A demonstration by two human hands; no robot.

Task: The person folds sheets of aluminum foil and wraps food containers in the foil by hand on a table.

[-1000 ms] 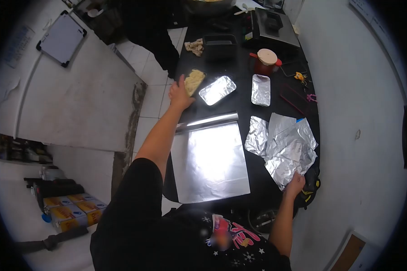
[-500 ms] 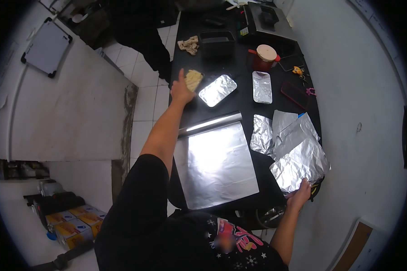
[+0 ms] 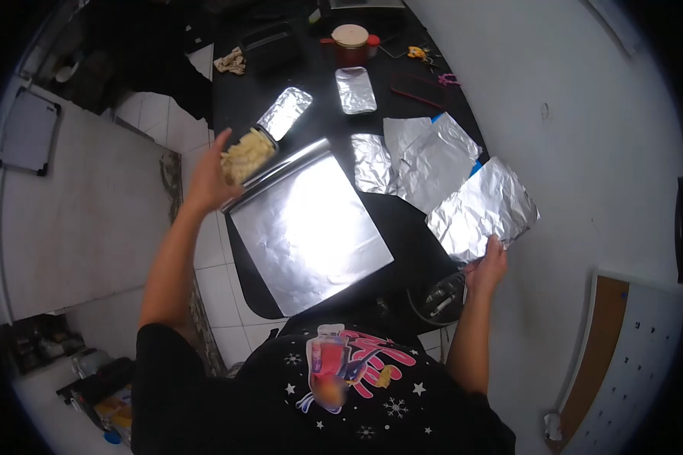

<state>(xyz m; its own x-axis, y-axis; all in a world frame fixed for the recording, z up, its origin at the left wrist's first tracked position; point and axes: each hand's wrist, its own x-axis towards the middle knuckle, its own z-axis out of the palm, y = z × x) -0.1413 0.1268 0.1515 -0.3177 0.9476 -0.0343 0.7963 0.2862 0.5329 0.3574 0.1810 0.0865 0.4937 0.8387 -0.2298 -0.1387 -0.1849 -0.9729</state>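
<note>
My left hand (image 3: 209,174) grips a small tray (image 3: 266,137) filled with pale yellow cut pieces (image 3: 247,155), tilted above the far left end of the foil roll (image 3: 281,171). What the pieces are, I cannot tell. From the roll a smooth foil sheet (image 3: 311,235) stretches toward me over the black table. My right hand (image 3: 487,267) pinches the near edge of a crinkled foil sheet (image 3: 486,208), raised at the table's right side. Other foil sheets (image 3: 436,163) lie just beyond it, with a smaller folded foil piece (image 3: 372,163) to their left.
Two foil-covered trays (image 3: 284,112) (image 3: 355,90) sit farther back. Behind them are a red pot (image 3: 351,53) with a pale lid, a crumpled cloth (image 3: 231,61), a black container (image 3: 269,47) and a dark red-edged phone (image 3: 417,90). Another person (image 3: 148,53) stands at the far left.
My left hand has lifted the tray of yellow pieces off the table and brought it closer. The right hand has drawn its foil sheet away from the others. My view has shifted.
</note>
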